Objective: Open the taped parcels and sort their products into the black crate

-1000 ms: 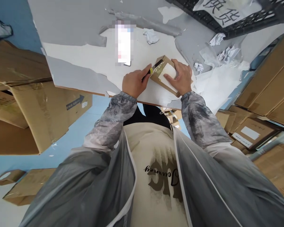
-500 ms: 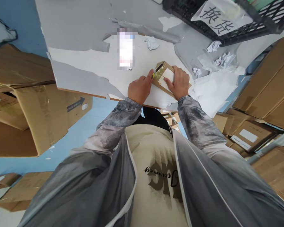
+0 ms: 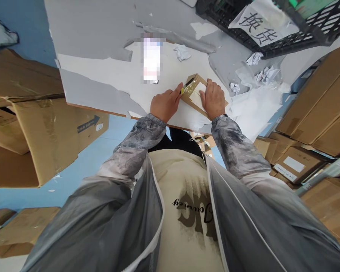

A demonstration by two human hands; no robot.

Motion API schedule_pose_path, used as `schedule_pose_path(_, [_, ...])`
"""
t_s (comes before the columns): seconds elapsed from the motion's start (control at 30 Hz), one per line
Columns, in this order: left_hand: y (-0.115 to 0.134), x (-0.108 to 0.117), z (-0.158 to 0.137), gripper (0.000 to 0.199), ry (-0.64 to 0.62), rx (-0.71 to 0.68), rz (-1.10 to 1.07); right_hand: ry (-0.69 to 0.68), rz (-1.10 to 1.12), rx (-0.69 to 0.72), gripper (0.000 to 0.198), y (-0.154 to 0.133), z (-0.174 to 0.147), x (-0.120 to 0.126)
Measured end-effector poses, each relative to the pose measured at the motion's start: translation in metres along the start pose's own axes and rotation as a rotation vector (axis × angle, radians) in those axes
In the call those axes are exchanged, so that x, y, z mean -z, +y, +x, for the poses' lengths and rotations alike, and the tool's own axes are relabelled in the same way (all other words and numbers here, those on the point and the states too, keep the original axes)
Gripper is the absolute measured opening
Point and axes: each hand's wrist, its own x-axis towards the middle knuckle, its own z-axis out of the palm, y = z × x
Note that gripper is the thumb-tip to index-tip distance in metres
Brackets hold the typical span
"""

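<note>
A small brown cardboard box [image 3: 193,96] with clear tape over one end and a white label on top sits at an angle near the table's front edge. My right hand [image 3: 214,99] is closed over its right side, fingers on the far edge. In my closed left hand [image 3: 166,103] is a box cutter [image 3: 183,90], with a bit of yellow showing at the fingertips. Its dark tip lies along the taped end of the box; most of the handle is hidden by my fingers.
On the worn table [image 3: 96,75] lie a blurred-out phone [image 3: 151,58] and crumpled paper [image 3: 182,52]. A black crate [image 3: 308,37] stands at the back right, near white scraps [image 3: 252,105]. Large cartons flank me, an open one [image 3: 56,132] on the left and stacked ones [image 3: 320,94] on the right.
My left hand has drawn slightly left and towards me, showing more of the dark tip along the tape. The right thumb has pulled in towards its fingers; the box has barely moved.
</note>
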Motion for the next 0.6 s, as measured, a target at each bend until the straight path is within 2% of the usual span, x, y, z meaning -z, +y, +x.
schedule_pose_path(0.07, [0.006, 0.004, 0.002, 0.072, -0.01, 0.004, 0.035, 0.008, 0.072, -0.045, 0.088, -0.001, 0.003, 0.004])
schedule_pose_path(0.17, [0.012, 0.008, 0.002, 0.073, -0.013, -0.002, 0.071, 0.013, 0.116, 0.027, 0.091, 0.004, 0.004, 0.008])
schedule_pose_path(0.27, [0.01, 0.016, 0.005, 0.07, -0.05, -0.035, 0.082, -0.021, 0.031, 0.104, 0.106, 0.008, 0.002, 0.009])
schedule_pose_path(0.37, [0.003, 0.027, 0.01, 0.066, -0.114, -0.09, 0.11, -0.013, -0.016, 0.086, 0.116, 0.007, 0.001, 0.004])
schedule_pose_path(0.47, [0.0, 0.034, 0.015, 0.064, -0.133, -0.127, 0.123, 0.041, -0.01, 0.064, 0.119, 0.005, 0.003, -0.003])
schedule_pose_path(0.6, [0.0, 0.035, 0.015, 0.062, -0.11, -0.142, 0.101, 0.068, -0.045, 0.13, 0.117, 0.009, 0.006, -0.01])
